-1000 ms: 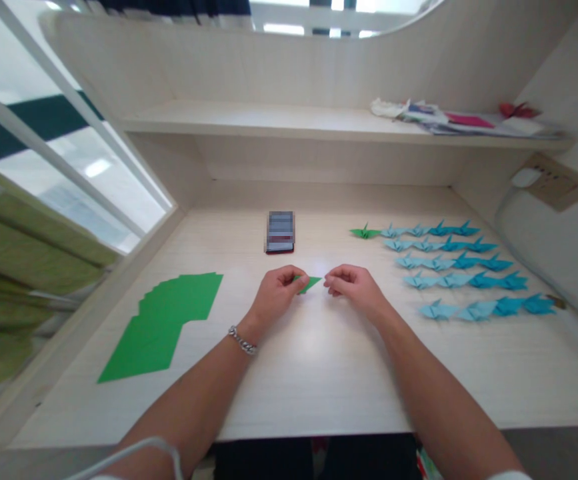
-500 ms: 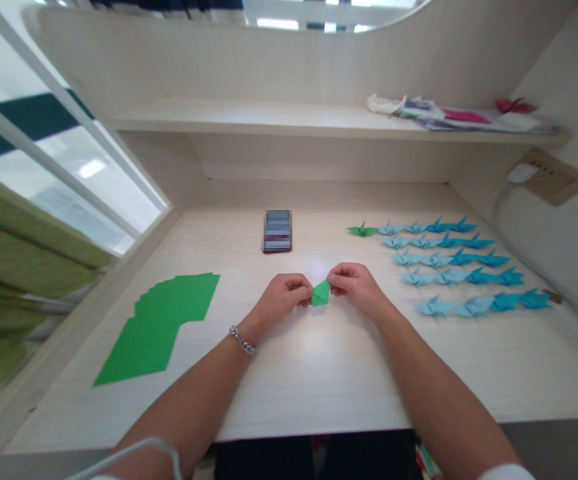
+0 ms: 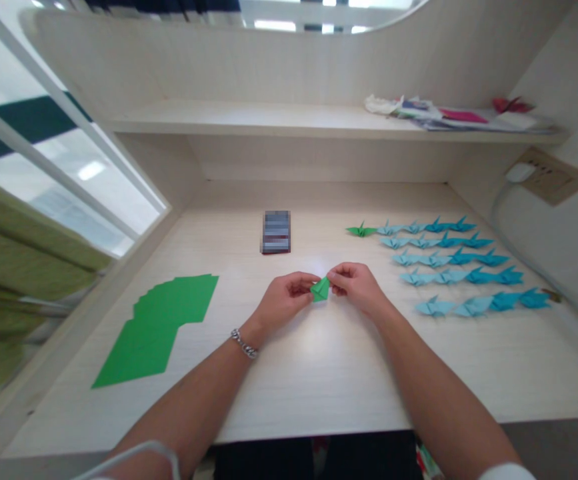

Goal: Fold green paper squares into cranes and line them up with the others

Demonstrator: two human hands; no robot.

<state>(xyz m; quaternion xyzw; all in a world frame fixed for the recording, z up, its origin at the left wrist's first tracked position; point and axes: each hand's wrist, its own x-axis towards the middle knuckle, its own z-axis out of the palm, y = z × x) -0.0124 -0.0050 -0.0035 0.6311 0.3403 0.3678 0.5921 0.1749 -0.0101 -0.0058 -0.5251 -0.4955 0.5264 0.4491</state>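
A small folded piece of green paper [image 3: 321,290] is held between my two hands, above the middle of the desk. My left hand [image 3: 291,293] grips its left side, thumb below and fingers behind the upper edge. At the upper right corner, my right hand [image 3: 351,283] pinches the paper between thumb and fingertips. To the right stand rows of folded blue paper cranes [image 3: 456,259], light and darker blue. A single green paper crane [image 3: 361,230] sits at the left end of the back row.
Overlapping green paper sheets [image 3: 153,327] lie on the desk's left side. A phone [image 3: 276,232] with a blurred screen lies farther back. A shelf [image 3: 249,125] above holds papers [image 3: 463,117]. A white charger [image 3: 520,173] with a cable is plugged in at the right wall.
My left fingers have spread and moved over the paper's upper left edge. The paper's folds have shifted and it looks narrower. My right hand keeps its pinch.
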